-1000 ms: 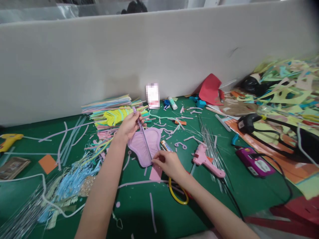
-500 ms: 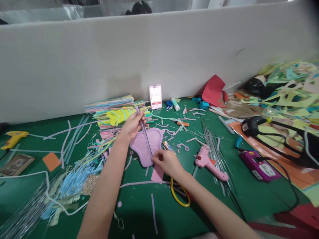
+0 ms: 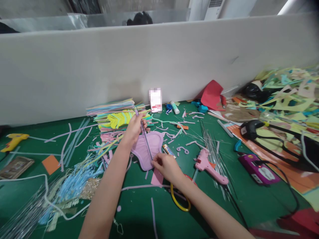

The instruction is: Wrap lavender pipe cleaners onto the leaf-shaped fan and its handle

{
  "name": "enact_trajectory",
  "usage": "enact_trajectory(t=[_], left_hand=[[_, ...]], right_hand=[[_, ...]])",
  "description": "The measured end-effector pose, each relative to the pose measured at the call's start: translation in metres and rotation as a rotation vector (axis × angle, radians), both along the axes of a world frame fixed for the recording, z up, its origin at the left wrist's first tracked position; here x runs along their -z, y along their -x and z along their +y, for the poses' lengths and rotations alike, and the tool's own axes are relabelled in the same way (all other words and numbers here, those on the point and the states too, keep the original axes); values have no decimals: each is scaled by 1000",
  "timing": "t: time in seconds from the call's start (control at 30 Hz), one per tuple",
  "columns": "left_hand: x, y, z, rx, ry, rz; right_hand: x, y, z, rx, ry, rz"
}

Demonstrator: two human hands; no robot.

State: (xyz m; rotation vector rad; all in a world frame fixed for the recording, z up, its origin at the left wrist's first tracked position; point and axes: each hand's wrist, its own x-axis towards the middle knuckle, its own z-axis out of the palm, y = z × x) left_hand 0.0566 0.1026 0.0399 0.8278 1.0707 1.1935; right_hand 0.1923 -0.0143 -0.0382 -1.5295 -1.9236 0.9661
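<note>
A lilac wing-shaped piece point(image 3: 152, 144) with a raised rim lies or is held over the green table. A thin purple-grey stick point(image 3: 147, 141) runs down its length. My left hand point(image 3: 137, 126) is closed around the stick's upper part, and the stick's tip pokes out above the fingers. At the lower end, my right hand point(image 3: 164, 164) pinches the stick by the edge of the lilac piece. Just what sits between those fingertips is partly hidden. Under the right wrist are yellow-handled scissors point(image 3: 180, 207), beside a pink paper card point(image 3: 157, 177).
A pink glue gun point(image 3: 208, 166) rests on the right near loose wires point(image 3: 215, 149) and a purple box point(image 3: 259, 169) with a cable. Bundled fuzzy strips point(image 3: 117, 119) lie behind my left hand. A phone point(image 3: 156, 99) leans on the pale partition point(image 3: 99, 66). A yellow glue gun point(image 3: 16, 141) is far left.
The view has tilted up slightly, so everything appears a little lower. Both hands keep nearly the same place and hold on the stick.
</note>
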Motion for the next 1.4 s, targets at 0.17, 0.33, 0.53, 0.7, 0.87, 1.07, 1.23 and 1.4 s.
enact_trajectory(t=[0.17,0.33,0.53,0.7,0.87,1.07,1.23,1.4], left_hand=[[-3,-2,-1,-10,-18,6],[-7,-4,-5,14,-26,-26],[-17,1,-8,7,-80,-85],[-42,17,-13,-94,-235,-144],[-56,15,-41,-222,-525,-222],[-43,17,-118,-90,-676,123],[-10,37,-160,448,-482,521],[17,32,-169,214,-277,449]], right_hand=[[1,0,-1,-1,-3,22],[-1,0,-2,9,26,69],[-4,-1,-6,38,157,231],[-19,-1,-10,23,473,584],[-45,-6,6,-51,933,1419],[-66,-24,39,-24,852,1489],[-75,-32,63,24,893,1326],[-78,-38,83,99,863,1254]])
